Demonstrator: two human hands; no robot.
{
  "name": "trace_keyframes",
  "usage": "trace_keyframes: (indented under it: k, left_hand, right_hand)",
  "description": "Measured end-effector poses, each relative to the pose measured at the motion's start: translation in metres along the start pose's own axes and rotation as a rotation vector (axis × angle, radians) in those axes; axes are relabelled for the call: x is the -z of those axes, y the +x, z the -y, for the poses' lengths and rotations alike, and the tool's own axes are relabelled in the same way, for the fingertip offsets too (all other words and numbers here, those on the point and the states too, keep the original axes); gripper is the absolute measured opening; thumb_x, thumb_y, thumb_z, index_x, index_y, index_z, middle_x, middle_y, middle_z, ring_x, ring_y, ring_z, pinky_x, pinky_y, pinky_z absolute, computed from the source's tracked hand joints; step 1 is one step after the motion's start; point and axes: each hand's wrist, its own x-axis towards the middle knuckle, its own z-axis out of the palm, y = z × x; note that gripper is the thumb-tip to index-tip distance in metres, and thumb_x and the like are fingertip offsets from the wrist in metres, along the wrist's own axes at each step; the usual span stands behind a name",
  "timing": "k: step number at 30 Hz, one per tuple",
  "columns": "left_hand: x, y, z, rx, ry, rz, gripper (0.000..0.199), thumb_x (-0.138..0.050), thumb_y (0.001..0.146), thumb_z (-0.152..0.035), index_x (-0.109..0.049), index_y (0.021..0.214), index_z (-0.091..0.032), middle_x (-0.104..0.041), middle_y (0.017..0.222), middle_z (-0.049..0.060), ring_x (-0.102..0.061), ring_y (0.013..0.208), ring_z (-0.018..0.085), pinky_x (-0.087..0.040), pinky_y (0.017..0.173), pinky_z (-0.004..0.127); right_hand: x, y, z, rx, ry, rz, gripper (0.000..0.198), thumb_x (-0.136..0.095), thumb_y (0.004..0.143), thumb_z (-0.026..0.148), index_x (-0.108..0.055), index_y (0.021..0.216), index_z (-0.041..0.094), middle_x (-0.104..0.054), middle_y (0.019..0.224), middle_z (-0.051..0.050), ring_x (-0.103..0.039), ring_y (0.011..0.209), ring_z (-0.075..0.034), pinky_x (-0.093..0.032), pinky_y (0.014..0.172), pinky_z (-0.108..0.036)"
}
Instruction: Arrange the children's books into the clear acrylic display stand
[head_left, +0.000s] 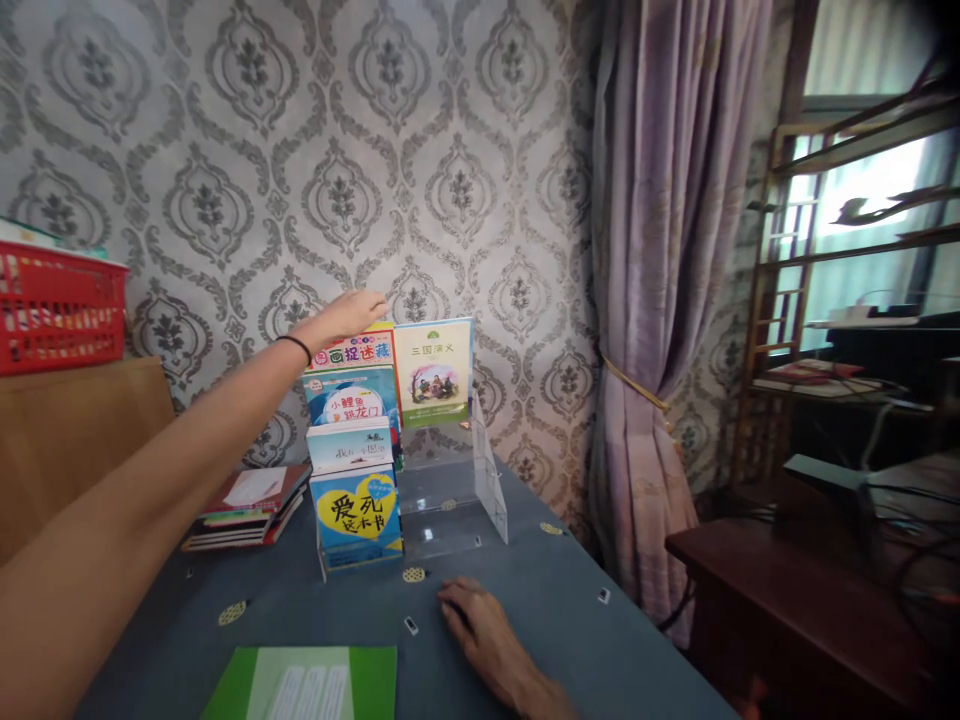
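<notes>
My left hand (358, 312) reaches to the back row of a clear tiered book rack (491, 480), its fingers curled over the top edge of a picture book (352, 350); the fingertips are partly hidden. Below that book, the left column holds a blue children's book (349, 395), a pale book (349, 446) and a blue-and-yellow book (358, 515) at the front. A cream-and-green book (435, 375) stands in the back row on the right. My right hand (484, 635) rests on the table (570, 650) in front of the rack, fingers loosely bent and apart, holding nothing.
A green book (322, 685) lies at the table's near edge. Stacked books (251, 505) lie left of the rack. A red basket (64, 305) sits on a wooden cabinet (82, 430) at left. To the right are a curtain (660, 250) and a dark red desk (787, 600).
</notes>
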Motion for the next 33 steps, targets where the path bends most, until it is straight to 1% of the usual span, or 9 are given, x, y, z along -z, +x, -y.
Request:
trace_keyframes:
  k: [2, 4, 7, 12, 18, 21, 26, 29, 33]
  left_hand:
    - [-0.004, 0.012, -0.009, 0.002, 0.018, 0.087, 0.045, -0.032, 0.095, -0.043, -0.068, 0.096, -0.016, -0.072, 0.099, 0.012, -0.063, 0.089, 0.025, -0.042, 0.078, 0.030]
    - [-0.009, 0.023, -0.016, 0.001, 0.023, 0.130, 0.045, -0.034, 0.094, -0.043, -0.069, 0.095, -0.016, -0.072, 0.099, 0.013, -0.062, 0.088, 0.025, -0.041, 0.075, 0.030]
    - [-0.016, 0.034, -0.020, -0.003, 0.015, 0.153, 0.043, -0.037, 0.091, -0.043, -0.070, 0.092, -0.016, -0.073, 0.096, 0.012, -0.062, 0.085, 0.023, -0.040, 0.071, 0.028]
    - [-0.021, 0.040, -0.018, -0.019, -0.033, 0.191, 0.035, -0.048, 0.083, -0.042, -0.072, 0.084, -0.016, -0.071, 0.080, 0.008, -0.060, 0.072, 0.021, -0.038, 0.063, 0.028]
    - [-0.023, 0.040, -0.013, 0.006, -0.105, 0.179, 0.026, -0.059, 0.075, -0.040, -0.073, 0.079, -0.018, -0.064, 0.061, 0.002, -0.056, 0.061, 0.019, -0.036, 0.059, 0.028]
    - [-0.026, 0.038, -0.013, 0.030, -0.134, 0.166, 0.024, -0.060, 0.074, -0.038, -0.072, 0.075, -0.017, -0.060, 0.055, 0.001, -0.052, 0.057, 0.017, -0.034, 0.057, 0.028]
    - [-0.030, 0.035, -0.015, 0.078, -0.158, 0.135, 0.023, -0.060, 0.076, -0.036, -0.071, 0.077, -0.016, -0.054, 0.050, 0.000, -0.050, 0.055, 0.016, -0.032, 0.056, 0.028]
    - [-0.033, 0.035, -0.015, 0.099, -0.159, 0.111, 0.023, -0.060, 0.077, -0.037, -0.070, 0.075, -0.016, -0.053, 0.050, 0.000, -0.050, 0.057, 0.017, -0.032, 0.056, 0.028]
    - [-0.037, 0.037, -0.014, 0.123, -0.148, 0.069, 0.023, -0.061, 0.076, -0.038, -0.069, 0.071, -0.016, -0.059, 0.060, 0.003, -0.051, 0.061, 0.017, -0.030, 0.056, 0.028]
  right_hand:
    - [0.001, -0.001, -0.001, 0.002, -0.012, 0.011, 0.025, -0.047, 0.097, 0.021, -0.070, 0.107, 0.021, -0.073, 0.109, -0.010, -0.069, 0.105, -0.024, -0.056, 0.093, -0.038]
    - [0.000, -0.002, -0.003, 0.000, -0.015, 0.029, 0.025, -0.048, 0.095, 0.018, -0.070, 0.106, 0.020, -0.073, 0.109, -0.010, -0.069, 0.105, -0.024, -0.056, 0.093, -0.037]
    - [-0.001, -0.003, -0.005, -0.017, -0.021, 0.058, 0.025, -0.047, 0.095, 0.017, -0.070, 0.104, 0.018, -0.072, 0.106, -0.011, -0.068, 0.103, -0.024, -0.055, 0.093, -0.037]
    - [-0.002, -0.001, -0.006, -0.078, -0.007, 0.109, 0.024, -0.046, 0.096, 0.019, -0.069, 0.101, 0.018, -0.071, 0.106, -0.010, -0.066, 0.102, -0.023, -0.052, 0.093, -0.035]
    - [0.001, 0.001, -0.001, -0.091, -0.010, 0.132, 0.024, -0.046, 0.097, 0.019, -0.069, 0.099, 0.018, -0.070, 0.102, -0.011, -0.064, 0.100, -0.024, -0.050, 0.091, -0.035]
    - [0.003, 0.001, 0.001, -0.093, -0.016, 0.143, 0.023, -0.047, 0.098, 0.019, -0.069, 0.099, 0.018, -0.070, 0.103, -0.010, -0.065, 0.100, -0.023, -0.050, 0.091, -0.033]
    - [0.005, 0.001, 0.002, -0.088, -0.011, 0.134, 0.023, -0.047, 0.099, 0.022, -0.070, 0.098, 0.021, -0.070, 0.103, -0.008, -0.064, 0.102, -0.022, -0.048, 0.093, -0.032]
    - [0.006, 0.002, 0.003, -0.092, -0.019, 0.156, 0.024, -0.047, 0.099, 0.022, -0.071, 0.098, 0.021, -0.070, 0.105, -0.008, -0.064, 0.103, -0.021, -0.048, 0.093, -0.031]
    - [0.007, 0.002, 0.004, -0.091, -0.028, 0.161, 0.025, -0.048, 0.100, 0.024, -0.072, 0.098, 0.021, -0.070, 0.106, -0.008, -0.064, 0.104, -0.021, -0.047, 0.095, -0.032]
